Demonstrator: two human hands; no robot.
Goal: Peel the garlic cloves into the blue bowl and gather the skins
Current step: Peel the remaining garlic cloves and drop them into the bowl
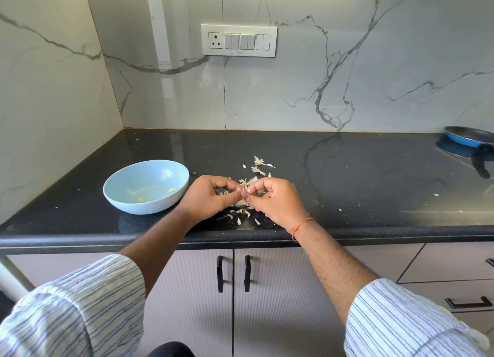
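Head view gives me both hands meeting over the near middle of the black surface (347, 174). My left hand (207, 199) and right hand (278, 200) have their fingers curled inward, fingertips touching, pinching something small between them; I take it to be a garlic clove (244, 190), though it is mostly hidden and I cannot make it out clearly. Dry garlic skins (258, 166) lie scattered on the surface under and just beyond the hands, with a few more flakes toward the near edge. The blue bowl (145, 187) sits just left of the left hand, upright, and holds a few pale peeled cloves (172, 189) on its floor. An orange thread (300, 226) circles the right wrist, and striped sleeves (80, 308) are rolled back on both arms. At the far right a blue pan (466, 136) rests on the surface. A switch plate (238, 40) is set in the marble wall behind.
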